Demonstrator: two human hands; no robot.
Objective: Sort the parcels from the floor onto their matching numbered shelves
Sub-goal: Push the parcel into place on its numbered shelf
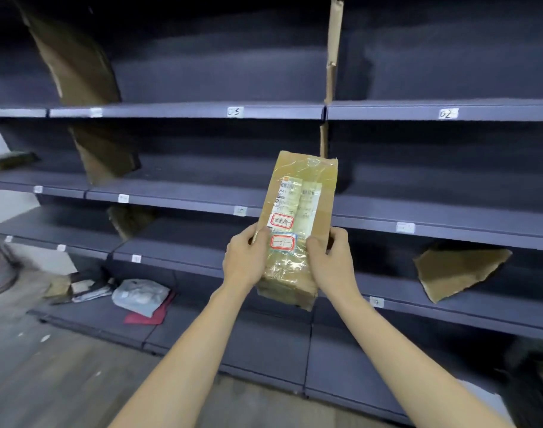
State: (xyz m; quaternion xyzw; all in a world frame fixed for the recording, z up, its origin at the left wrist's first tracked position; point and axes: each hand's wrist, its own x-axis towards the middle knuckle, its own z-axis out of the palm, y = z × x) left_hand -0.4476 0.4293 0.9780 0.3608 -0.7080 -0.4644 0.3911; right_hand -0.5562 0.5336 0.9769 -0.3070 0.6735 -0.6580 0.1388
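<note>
Big wall of dark blue-grey metal shelving (183,111) fills pretty much the whole view, several tiers deep, with small white number tags stuck along the front edges, one reading "03" (234,111) up top. Torn brown cardboard dividers (78,66) stand between the bays, and a ragged cardboard piece (458,270) leans on a lower tier to the right. Down left on the bottom tier sits a grey plastic mailer bag (140,296) on top of a flat red packet (146,316), near some other blurry parcels. Front and centre, a long brown cardboard parcel wrapped in clear tape (298,223) is held upright in the air before the middle tiers, its shipping label and two red-bordered stickers facing the camera. The left hand (245,257) grips its lower left edge, the right hand (333,257) grips the lower right edge, thumbs on the front.
</note>
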